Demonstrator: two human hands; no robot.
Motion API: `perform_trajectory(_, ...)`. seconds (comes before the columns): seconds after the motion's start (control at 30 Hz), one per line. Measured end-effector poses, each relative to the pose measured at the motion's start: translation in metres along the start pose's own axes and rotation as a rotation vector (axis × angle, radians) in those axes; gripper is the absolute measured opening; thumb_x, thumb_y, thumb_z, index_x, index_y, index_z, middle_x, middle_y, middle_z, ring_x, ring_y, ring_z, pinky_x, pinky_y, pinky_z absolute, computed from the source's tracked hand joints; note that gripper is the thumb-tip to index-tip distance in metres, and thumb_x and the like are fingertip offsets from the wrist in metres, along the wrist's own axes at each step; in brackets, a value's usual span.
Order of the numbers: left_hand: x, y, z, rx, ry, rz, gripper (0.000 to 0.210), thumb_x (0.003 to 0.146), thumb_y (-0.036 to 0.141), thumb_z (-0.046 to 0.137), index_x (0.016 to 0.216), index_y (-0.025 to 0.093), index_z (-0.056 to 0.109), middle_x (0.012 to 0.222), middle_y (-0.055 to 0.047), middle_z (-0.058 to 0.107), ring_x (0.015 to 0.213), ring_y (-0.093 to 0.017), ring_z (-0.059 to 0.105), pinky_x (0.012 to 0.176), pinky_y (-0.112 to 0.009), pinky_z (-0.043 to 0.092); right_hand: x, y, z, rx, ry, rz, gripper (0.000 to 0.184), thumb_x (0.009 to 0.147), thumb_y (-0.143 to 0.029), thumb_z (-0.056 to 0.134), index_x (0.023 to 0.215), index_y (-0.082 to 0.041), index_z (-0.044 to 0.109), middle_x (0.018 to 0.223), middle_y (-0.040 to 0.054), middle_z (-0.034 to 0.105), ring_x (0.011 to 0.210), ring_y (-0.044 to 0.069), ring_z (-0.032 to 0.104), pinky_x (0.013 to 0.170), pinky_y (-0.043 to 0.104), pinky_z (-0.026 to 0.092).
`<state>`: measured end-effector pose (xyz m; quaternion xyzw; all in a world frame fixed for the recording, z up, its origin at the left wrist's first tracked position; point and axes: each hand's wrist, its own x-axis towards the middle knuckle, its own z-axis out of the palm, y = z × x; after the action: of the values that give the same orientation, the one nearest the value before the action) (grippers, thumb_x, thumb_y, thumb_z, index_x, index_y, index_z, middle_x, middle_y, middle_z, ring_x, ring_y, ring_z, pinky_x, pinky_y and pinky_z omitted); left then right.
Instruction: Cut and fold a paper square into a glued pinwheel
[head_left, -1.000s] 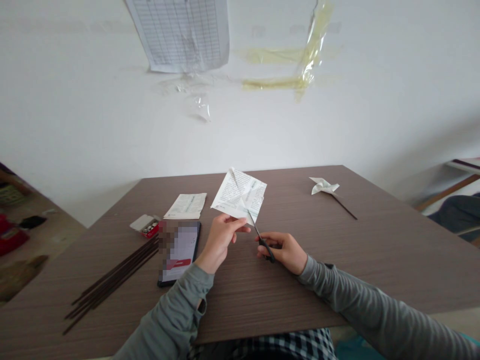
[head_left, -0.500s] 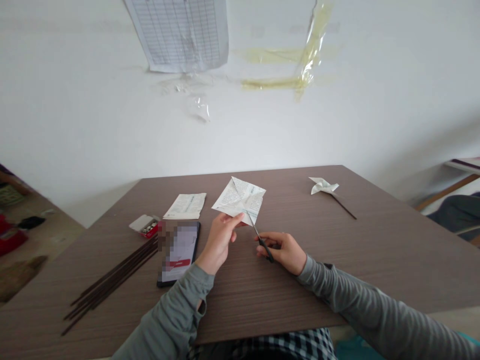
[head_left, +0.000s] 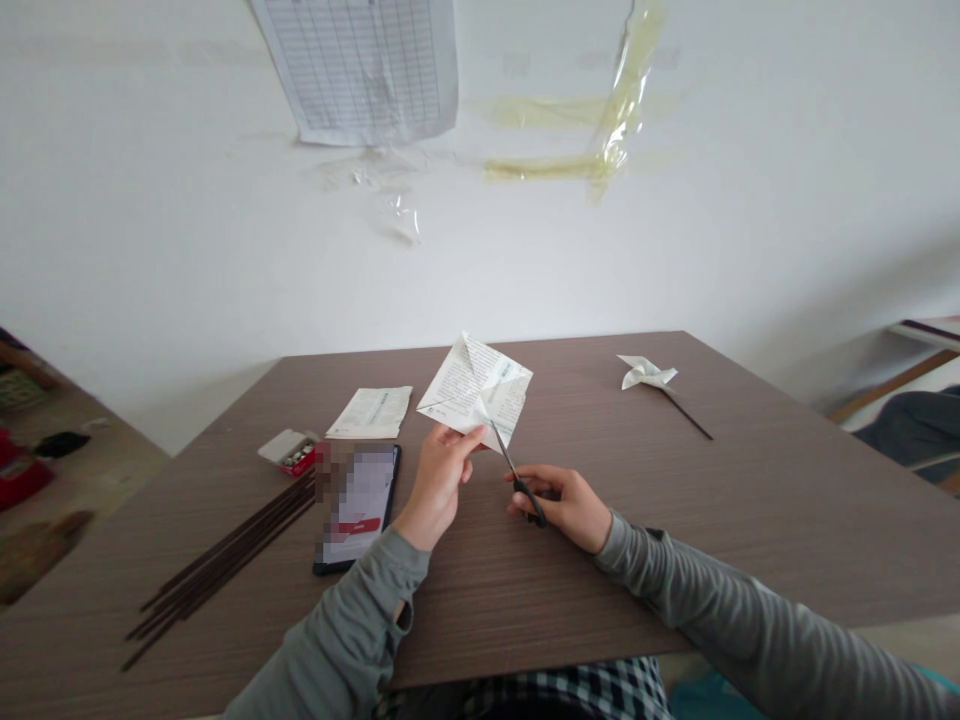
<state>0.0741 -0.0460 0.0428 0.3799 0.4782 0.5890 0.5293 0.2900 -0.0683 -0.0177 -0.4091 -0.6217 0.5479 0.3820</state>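
Between thumb and fingers, my left hand (head_left: 441,478) pinches the near edge of a square sheet of printed paper (head_left: 474,385). Slits run inward from some of its corners, and it is held above the table. My right hand (head_left: 566,503) grips a pair of scissors (head_left: 526,492) with black handles. Their blades reach into the paper's near corner, just right of my left thumb. How far the blades are apart I cannot make out.
On the brown table (head_left: 750,540) lie a stack of printed paper (head_left: 370,413), a small red-and-white box (head_left: 291,452), a phone (head_left: 360,505) and several dark thin sticks (head_left: 225,560). A paper pinwheel (head_left: 649,373) on a stick lies at the right. A white wall stands behind.
The sheet has tilted up and its far corner stands higher. Both hands have stayed almost in place, with the scissors shifted very slightly left.
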Motion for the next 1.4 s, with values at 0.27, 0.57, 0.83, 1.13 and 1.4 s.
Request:
perform_trajectory(0.27, -0.001, -0.002, 0.001, 0.007, 0.006, 0.026, 0.046, 0.063, 0.041, 0.107, 0.095, 0.024, 0.079, 0.101, -0.005, 0.092, 0.078, -0.019, 0.081, 0.05, -0.021, 0.028, -0.001, 0.0, 0.001, 0.083, -0.026, 0.027, 0.083, 0.08, -0.085, 0.113, 0.128, -0.019, 0.095, 0.093, 0.0126, 0.095, 0.079, 0.027, 0.079, 0.078, 0.042, 0.07)
perform_trajectory(0.57, -0.002, -0.006, 0.001, 0.03, 0.0, 0.059, 0.049, 0.065, 0.041, 0.111, 0.1, 0.024, 0.081, 0.101, -0.005, 0.093, 0.075, -0.019, 0.079, 0.05, -0.022, 0.028, 0.0, -0.001, 0.002, 0.118, -0.006, 0.039, 0.082, 0.078, -0.085, 0.116, 0.125, -0.021, 0.095, 0.095, 0.0121, 0.095, 0.078, 0.026, 0.078, 0.078, 0.042, 0.069)
perform_trajectory(0.83, -0.004, -0.011, 0.001, 0.063, -0.007, 0.063, 0.043, 0.068, 0.041, 0.111, 0.092, 0.023, 0.08, 0.087, -0.003, 0.088, 0.069, -0.017, 0.075, 0.049, -0.022, 0.032, 0.003, 0.003, 0.003, 0.125, 0.035, 0.005, 0.082, 0.077, -0.084, 0.117, 0.123, -0.019, 0.095, 0.095, 0.014, 0.096, 0.08, 0.029, 0.082, 0.079, 0.042, 0.071)
perform_trajectory(1.13, -0.002, -0.011, 0.002, 0.065, -0.007, 0.058, 0.04, 0.068, 0.038, 0.109, 0.092, 0.023, 0.081, 0.09, -0.005, 0.091, 0.073, -0.02, 0.08, 0.048, -0.022, 0.032, 0.001, -0.001, 0.002, 0.05, 0.059, 0.01, 0.077, 0.083, -0.083, 0.112, 0.124, -0.019, 0.097, 0.093, 0.0119, 0.094, 0.082, 0.031, 0.084, 0.08, 0.043, 0.074)
perform_trajectory(1.4, -0.002, -0.011, 0.001, 0.064, -0.02, 0.065, 0.045, 0.067, 0.041, 0.113, 0.095, 0.023, 0.083, 0.088, -0.004, 0.091, 0.066, -0.017, 0.074, 0.048, -0.022, 0.032, 0.002, -0.005, 0.004, 0.056, 0.06, 0.033, 0.078, 0.075, -0.081, 0.115, 0.117, -0.02, 0.093, 0.087, 0.0124, 0.092, 0.078, 0.032, 0.081, 0.08, 0.047, 0.071)
